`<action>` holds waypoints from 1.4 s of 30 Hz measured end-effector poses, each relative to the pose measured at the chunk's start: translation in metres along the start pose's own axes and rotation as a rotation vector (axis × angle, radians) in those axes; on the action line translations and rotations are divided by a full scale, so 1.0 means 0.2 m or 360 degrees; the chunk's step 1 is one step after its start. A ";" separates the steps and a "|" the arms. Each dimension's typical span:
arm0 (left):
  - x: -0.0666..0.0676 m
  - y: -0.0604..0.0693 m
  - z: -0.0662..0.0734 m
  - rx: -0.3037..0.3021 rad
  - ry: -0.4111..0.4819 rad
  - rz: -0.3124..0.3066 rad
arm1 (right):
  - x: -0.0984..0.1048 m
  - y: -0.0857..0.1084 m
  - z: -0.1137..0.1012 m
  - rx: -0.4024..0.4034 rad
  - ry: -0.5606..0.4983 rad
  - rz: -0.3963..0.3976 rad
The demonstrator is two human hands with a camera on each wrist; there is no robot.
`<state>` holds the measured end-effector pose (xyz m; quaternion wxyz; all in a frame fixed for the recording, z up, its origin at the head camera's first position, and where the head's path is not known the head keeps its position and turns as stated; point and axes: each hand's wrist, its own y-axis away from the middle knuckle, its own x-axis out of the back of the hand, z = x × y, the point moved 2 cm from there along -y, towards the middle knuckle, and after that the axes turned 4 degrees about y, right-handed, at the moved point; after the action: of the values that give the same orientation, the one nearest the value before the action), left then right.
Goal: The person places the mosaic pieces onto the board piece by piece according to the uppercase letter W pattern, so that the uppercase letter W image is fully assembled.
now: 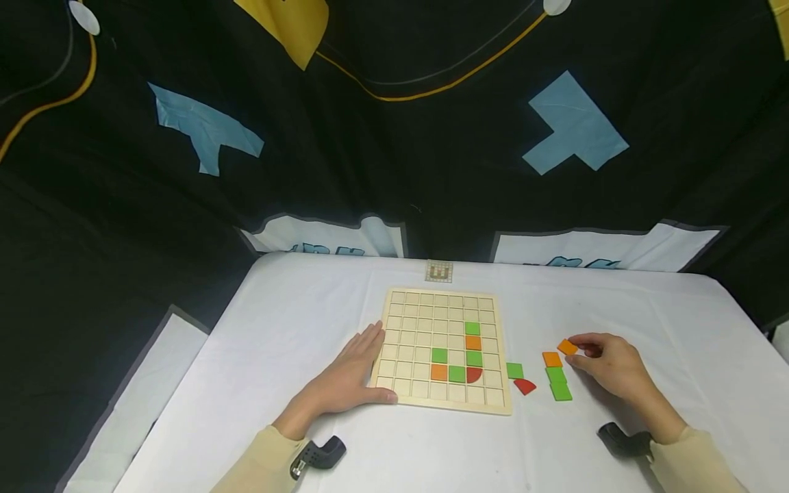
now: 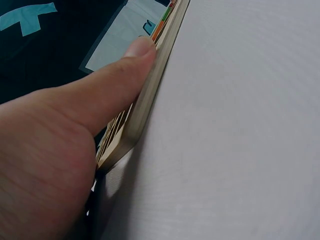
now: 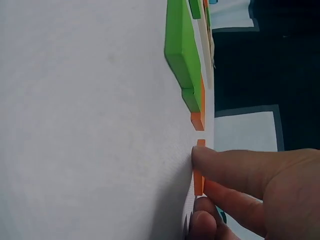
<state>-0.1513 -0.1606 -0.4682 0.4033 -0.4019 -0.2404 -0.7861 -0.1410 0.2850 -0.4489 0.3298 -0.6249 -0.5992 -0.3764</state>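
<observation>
A light wooden grid board [image 1: 407, 339] lies on the table, several green, orange and red tiles set in its squares. My left hand [image 1: 348, 383] rests at the board's near left corner, fingers extended along the left side. In the left wrist view its thumb [image 2: 120, 80] touches the rim. To the right of the board, my right hand [image 1: 610, 363] pinches an orange square tile [image 1: 566, 346] between thumb and fingers. Just beside that tile are another orange square tile [image 1: 551, 359] and two green tiles [image 1: 557, 383] in a column.
Between board and column lie a loose green tile [image 1: 514, 370] and a red quarter-round tile [image 1: 524, 386]. A small patterned card [image 1: 439, 272] is at the far edge of the white-covered table [image 1: 308, 294]. Behind it hangs a black curtain [image 1: 394, 164].
</observation>
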 end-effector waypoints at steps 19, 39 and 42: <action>0.01 0.01 0.00 -0.0009 0.0024 0.0009 | 0.00 -0.01 -0.01 0.0121 0.0057 0.0017; 0.00 0.00 0.00 -0.0007 -0.0007 -0.0010 | 0.03 0.03 -0.15 0.0249 -0.0036 0.0173; 0.00 0.00 0.00 -0.0012 -0.0009 -0.0009 | 0.03 0.03 -0.20 0.0303 -0.0065 0.0194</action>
<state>-0.1508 -0.1610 -0.4676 0.3988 -0.4050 -0.2396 -0.7871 -0.1372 0.2531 -0.4244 0.3977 -0.6337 -0.5996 -0.2842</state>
